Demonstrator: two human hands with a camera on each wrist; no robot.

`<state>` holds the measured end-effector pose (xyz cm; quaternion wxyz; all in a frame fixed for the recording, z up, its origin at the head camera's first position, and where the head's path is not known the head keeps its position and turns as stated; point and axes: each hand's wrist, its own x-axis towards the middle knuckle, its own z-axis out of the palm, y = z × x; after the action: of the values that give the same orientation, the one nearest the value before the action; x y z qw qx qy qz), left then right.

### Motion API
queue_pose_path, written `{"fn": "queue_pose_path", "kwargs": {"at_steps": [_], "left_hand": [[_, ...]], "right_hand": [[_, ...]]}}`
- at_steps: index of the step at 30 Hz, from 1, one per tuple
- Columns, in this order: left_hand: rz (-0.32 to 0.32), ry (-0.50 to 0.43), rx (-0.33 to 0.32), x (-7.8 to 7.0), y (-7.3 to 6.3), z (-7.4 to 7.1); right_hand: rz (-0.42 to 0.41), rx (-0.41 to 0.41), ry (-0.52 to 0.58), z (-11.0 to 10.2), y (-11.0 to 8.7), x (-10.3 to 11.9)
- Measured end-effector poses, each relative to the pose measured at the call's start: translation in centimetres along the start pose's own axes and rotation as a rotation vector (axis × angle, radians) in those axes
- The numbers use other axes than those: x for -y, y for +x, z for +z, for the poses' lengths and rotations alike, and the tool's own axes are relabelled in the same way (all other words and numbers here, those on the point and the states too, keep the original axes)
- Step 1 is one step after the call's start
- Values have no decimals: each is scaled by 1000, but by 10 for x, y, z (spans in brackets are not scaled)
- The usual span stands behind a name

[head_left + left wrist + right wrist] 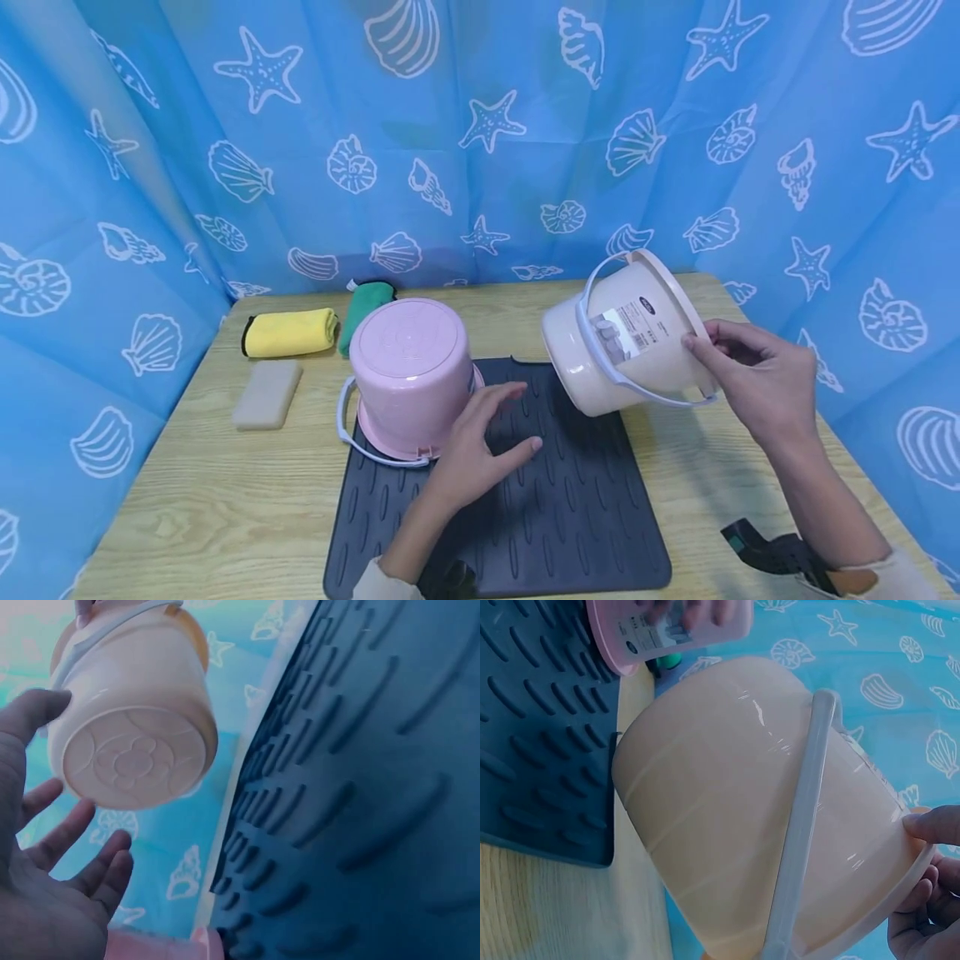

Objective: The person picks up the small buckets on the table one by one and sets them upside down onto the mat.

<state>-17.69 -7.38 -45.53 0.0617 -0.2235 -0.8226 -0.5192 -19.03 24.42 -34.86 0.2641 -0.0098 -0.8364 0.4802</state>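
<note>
My right hand (765, 375) pinches the rim of a cream bucket (622, 333), thumb outside and fingers inside. The bucket is tilted on its side above the dark mat's right half, its mouth toward the right hand and its base toward the left. A pale handle (802, 817) hangs round its wall, and its base (135, 761) shows a flower pattern. My left hand (480, 450) is spread with nothing in it, thumb and fingers apart, between the two buckets. Beside it a pink bucket (412, 375) stands upside down on the mat, its handle (345, 417) lying at its left.
The dark ridged mat (562, 500) lies on a wooden table (195, 500). Left of the pink bucket are a folded yellow cloth (291, 333), a green cloth (366, 308) and a beige sponge (267, 394). A blue shell-print curtain (465, 150) hangs behind and at both sides.
</note>
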Motion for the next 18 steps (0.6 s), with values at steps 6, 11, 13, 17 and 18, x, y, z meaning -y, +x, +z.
{"fn": "queue_pose_path", "kwargs": {"at_steps": [6,11,13,17,18], "left_hand": [[-36,-35,-21,-3,23,3],[-27,-61,-31,-3,43,5],[-11,-59,-33,-3,50,5],[11,-48,-26,-3,63,4],[13,-49,-21,-3,66,4]], "right_hand": [[19,-18,41,2,1,0],[54,-33,91,5,2,0],[67,-30,98,6,2,0],[94,-31,107,7,3,-1],[100,-33,111,7,3,-1]]}}
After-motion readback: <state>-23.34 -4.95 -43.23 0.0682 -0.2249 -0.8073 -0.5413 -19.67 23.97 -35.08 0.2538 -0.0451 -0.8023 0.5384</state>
